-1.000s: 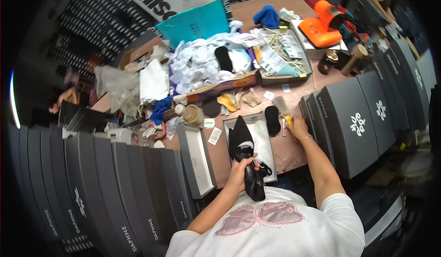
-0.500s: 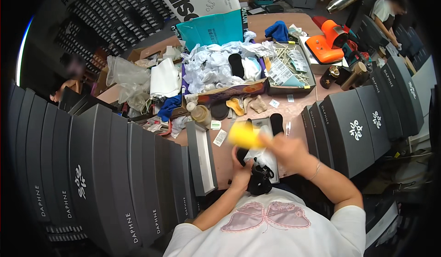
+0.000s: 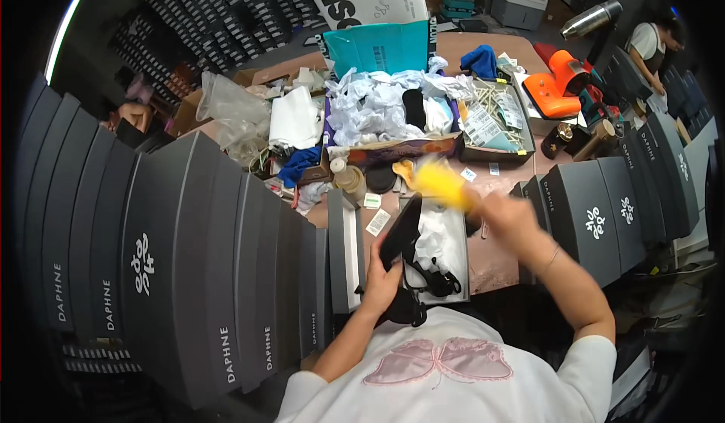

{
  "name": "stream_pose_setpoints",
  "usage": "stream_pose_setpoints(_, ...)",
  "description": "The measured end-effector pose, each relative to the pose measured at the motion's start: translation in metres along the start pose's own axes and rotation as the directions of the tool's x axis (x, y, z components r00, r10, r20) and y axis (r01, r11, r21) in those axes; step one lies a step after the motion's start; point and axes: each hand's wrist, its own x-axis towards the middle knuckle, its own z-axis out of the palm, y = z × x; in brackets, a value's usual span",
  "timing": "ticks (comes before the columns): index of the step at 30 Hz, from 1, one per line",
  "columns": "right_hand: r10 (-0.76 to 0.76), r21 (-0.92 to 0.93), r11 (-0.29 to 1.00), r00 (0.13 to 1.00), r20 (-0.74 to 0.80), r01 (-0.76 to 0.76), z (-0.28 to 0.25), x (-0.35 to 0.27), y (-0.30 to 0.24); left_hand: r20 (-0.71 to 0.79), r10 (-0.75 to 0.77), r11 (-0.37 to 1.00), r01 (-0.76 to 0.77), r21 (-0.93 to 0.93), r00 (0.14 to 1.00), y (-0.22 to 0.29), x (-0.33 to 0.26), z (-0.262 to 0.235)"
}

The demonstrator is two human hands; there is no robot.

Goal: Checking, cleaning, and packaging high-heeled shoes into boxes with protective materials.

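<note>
While my left hand [image 3: 383, 281] wraps around a black shoe [image 3: 402, 236], thumb on the near side and fingers behind it, my right hand [image 3: 507, 217] is closed on a yellow tool [image 3: 442, 183], which is lifted in front of me. The tool and my right fingers are blurred, so its exact shape is hard to tell, and I cannot tell whether it touches the shoe. The shoe is tilted, its narrow end pointing up and away from me, at the left edge of an open grey box [image 3: 462, 264]. White tissue paper [image 3: 434, 238] fills much of that box, and black straps [image 3: 438, 279] lie over its near end; I cannot tell which shoe they belong to. Just left of the box is a long, shallow grey lid [image 3: 350, 253] with a pale inside.

All this is on a pinkish table [image 3: 497, 257]. Dark grey shoe boxes [image 3: 189, 272] stand in a row at my left, and more grey boxes [image 3: 581, 204] stand at my right. Farther ahead are a carton heaped with crumpled white paper [image 3: 370, 109], a tray of thin pale sticks [image 3: 502, 117] and an orange device [image 3: 555, 91]. At upper right, another person [image 3: 649, 49] leans over dark boxes.
</note>
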Motion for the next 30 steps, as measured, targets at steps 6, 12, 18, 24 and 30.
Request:
stream_pose_setpoints(6, 0.234, 0.097, 0.971, 0.950, -0.207, -0.219, -0.023, 0.007, -0.008, 0.356, -0.321, 0.793, 0.454, -0.405, 0.878, 0.034, -0.018, -0.016)
stream_pose_setpoints(12, 0.151, 0.092, 0.985, 0.988, -0.016, -0.149, -0.008, 0.000, -0.021, 0.646, -0.420, 0.517, 0.753, -0.407, 0.637, 0.011, -0.021, -0.032)
stream_pose_setpoints(18, -0.060, 0.206, 0.978, 0.994, 0.091, 0.040, 0.010, -0.015, -0.034, 0.554, -0.414, 0.518, 0.688, -0.509, 0.722, 0.021, -0.013, -0.020)
stream_pose_setpoints(24, -0.339, 0.359, 0.891, 0.933, 0.118, 0.278, -0.015, -0.025, -0.075, 0.498, -0.378, 0.576, 0.620, -0.533, 0.780, -0.001, -0.006, -0.012)
stream_pose_setpoints(30, 0.045, 0.381, 0.925, 0.997, -0.066, -0.016, -0.023, -0.025, -0.079, 0.584, -0.526, 0.336, 0.782, -0.526, 0.618, -0.005, 0.022, -0.004)
